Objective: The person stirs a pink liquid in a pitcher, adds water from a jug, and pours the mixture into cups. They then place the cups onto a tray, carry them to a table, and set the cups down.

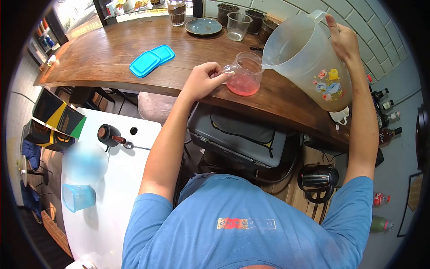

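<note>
My left hand [207, 80] is closed on the handle of a clear glass mug [245, 76], which holds pink liquid and stands near the front edge of the wooden counter. In my right hand [344, 41] is the handle of a large translucent pitcher [309, 62] with printed flowers, tilted to the left. The pitcher's spout is at the mug's rim. Whether liquid is flowing between them cannot be made out. Two blue lids [146, 63] lie overlapping on the counter, left of my left hand.
A blue plate [204, 27], an empty clear cup [237, 27] and pots of soil [227, 13] stand at the counter's back. A white cup [340, 115] is below the pitcher. A white table [121, 179] at left holds a blue container [79, 197]. A black kettle [318, 179] stands lower right.
</note>
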A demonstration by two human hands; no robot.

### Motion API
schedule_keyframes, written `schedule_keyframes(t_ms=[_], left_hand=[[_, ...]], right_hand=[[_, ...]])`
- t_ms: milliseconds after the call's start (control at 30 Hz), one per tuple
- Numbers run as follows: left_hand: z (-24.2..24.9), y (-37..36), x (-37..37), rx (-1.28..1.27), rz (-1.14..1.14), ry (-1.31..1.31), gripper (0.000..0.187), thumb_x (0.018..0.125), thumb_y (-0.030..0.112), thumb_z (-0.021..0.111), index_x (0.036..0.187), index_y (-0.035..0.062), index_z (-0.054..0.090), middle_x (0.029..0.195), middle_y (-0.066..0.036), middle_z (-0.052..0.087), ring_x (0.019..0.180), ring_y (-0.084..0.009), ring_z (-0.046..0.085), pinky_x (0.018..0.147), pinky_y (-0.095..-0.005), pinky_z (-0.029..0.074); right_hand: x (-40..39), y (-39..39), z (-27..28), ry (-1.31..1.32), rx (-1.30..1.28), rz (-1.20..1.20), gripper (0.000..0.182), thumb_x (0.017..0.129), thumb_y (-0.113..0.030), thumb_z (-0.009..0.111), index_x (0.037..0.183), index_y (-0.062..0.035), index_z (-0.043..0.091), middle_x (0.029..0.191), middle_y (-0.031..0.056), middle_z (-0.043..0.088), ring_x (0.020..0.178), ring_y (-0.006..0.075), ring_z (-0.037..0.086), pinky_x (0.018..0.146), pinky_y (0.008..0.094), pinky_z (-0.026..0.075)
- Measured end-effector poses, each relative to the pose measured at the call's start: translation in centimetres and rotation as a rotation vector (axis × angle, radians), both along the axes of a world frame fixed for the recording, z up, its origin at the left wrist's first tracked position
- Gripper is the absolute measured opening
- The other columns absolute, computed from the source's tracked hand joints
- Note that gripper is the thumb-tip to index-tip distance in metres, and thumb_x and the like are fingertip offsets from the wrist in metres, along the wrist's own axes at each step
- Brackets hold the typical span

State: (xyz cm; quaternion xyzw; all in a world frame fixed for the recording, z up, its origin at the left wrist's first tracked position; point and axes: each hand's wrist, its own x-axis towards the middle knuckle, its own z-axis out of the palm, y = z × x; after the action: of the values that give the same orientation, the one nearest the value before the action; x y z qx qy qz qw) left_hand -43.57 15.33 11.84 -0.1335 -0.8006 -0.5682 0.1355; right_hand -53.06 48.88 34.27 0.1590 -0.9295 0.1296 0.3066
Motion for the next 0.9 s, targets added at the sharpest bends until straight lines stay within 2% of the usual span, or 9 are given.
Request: schedule_keyframes(t_ms=[233,333,400,533,633,700,733,800,900], left_hand=[[0.2,0.1,0.1,-0.005,0.007,0.002,0.031,0.083,0.028,0.072,0.075,-0.0004,0.062,0.063,0.003,0.047,0.061,-0.0055,0.039,0.053,-0.0238,0.032],[0.2,0.1,0.1,-0.008,0.006,0.001,0.031,0.082,0.028,0.072,0.075,-0.0003,0.062,0.062,0.003,0.046,0.060,-0.0054,0.039,0.053,-0.0238,0.032],[0.5,0.2,0.3,0.000,0.015,0.003,0.034,0.081,0.031,0.073,0.073,-0.0008,0.061,0.061,0.002,0.047,0.059,-0.0065,0.040,0.053,-0.0243,0.034],[0.5,0.2,0.3,0.020,0.012,0.013,0.037,0.079,0.032,0.075,0.071,-0.0016,0.061,0.060,0.001,0.048,0.059,-0.0073,0.041,0.053,-0.0246,0.036],[0.4,0.2,0.3,0.014,0.020,0.007,0.036,0.080,0.031,0.074,0.072,-0.0017,0.061,0.061,0.001,0.048,0.059,-0.0070,0.041,0.053,-0.0244,0.036],[0.2,0.1,0.1,-0.001,0.009,0.016,0.035,0.080,0.030,0.074,0.072,-0.0012,0.061,0.060,0.001,0.048,0.058,-0.0064,0.041,0.052,-0.0238,0.035],[0.2,0.1,0.0,-0.013,0.000,0.024,0.034,0.080,0.030,0.074,0.072,-0.0006,0.061,0.060,0.002,0.048,0.058,-0.0058,0.041,0.051,-0.0231,0.035],[0.3,0.1,0.2,0.029,-0.030,-0.012,0.033,0.081,0.029,0.074,0.073,0.0002,0.062,0.060,0.003,0.047,0.056,-0.0051,0.041,0.050,-0.0224,0.034],[0.2,0.1,0.4,0.134,-0.084,-0.056,0.030,0.082,0.028,0.073,0.076,0.0015,0.062,0.059,0.004,0.047,0.055,-0.0039,0.040,0.049,-0.0214,0.032]], right_hand=[[0.2,0.7,-0.7,-0.029,0.012,-0.010,0.083,0.088,-0.073,0.034,0.081,0.0037,0.065,0.072,0.0172,0.064,0.072,0.0272,0.060,0.071,0.0360,0.047],[0.5,0.9,-1.7,0.033,-0.083,0.004,0.082,0.087,-0.074,0.034,0.079,0.0018,0.065,0.066,0.0187,0.061,0.068,0.0347,0.060,0.069,0.0386,0.047],[0.4,1.2,-2.2,0.071,-0.123,-0.009,0.083,0.089,-0.072,0.032,0.081,0.0036,0.065,0.072,0.0183,0.064,0.073,0.0269,0.061,0.073,0.0363,0.047],[0.8,1.6,-3.2,0.119,-0.241,-0.027,0.081,0.091,-0.070,0.032,0.080,0.0037,0.065,0.071,0.0175,0.063,0.071,0.0259,0.060,0.074,0.0358,0.047],[1.0,2.1,-3.7,0.105,-0.315,-0.119,0.079,0.091,-0.068,0.032,0.081,0.0016,0.067,0.075,0.0212,0.065,0.077,0.0362,0.063,0.074,0.0403,0.047],[1.1,2.2,-4.5,0.107,-0.457,-0.157,0.080,0.093,-0.067,0.030,0.078,0.0029,0.066,0.070,0.0140,0.064,0.071,0.0236,0.058,0.074,0.0359,0.046],[0.8,2.5,-5.0,0.110,-0.461,-0.156,0.080,0.093,-0.067,0.030,0.078,0.0029,0.066,0.070,0.0140,0.064,0.071,0.0236,0.058,0.074,0.0359,0.046],[-0.2,3.2,-6.2,0.188,-0.636,-0.210,0.080,0.092,-0.067,0.029,0.081,0.0027,0.068,0.080,0.0233,0.067,0.084,0.0392,0.063,0.076,0.0429,0.046],[-0.6,3.8,-7.5,0.222,-0.705,-0.293,0.083,0.091,-0.068,0.028,0.083,0.0053,0.068,0.083,0.0250,0.067,0.087,0.0395,0.064,0.078,0.0439,0.045]])
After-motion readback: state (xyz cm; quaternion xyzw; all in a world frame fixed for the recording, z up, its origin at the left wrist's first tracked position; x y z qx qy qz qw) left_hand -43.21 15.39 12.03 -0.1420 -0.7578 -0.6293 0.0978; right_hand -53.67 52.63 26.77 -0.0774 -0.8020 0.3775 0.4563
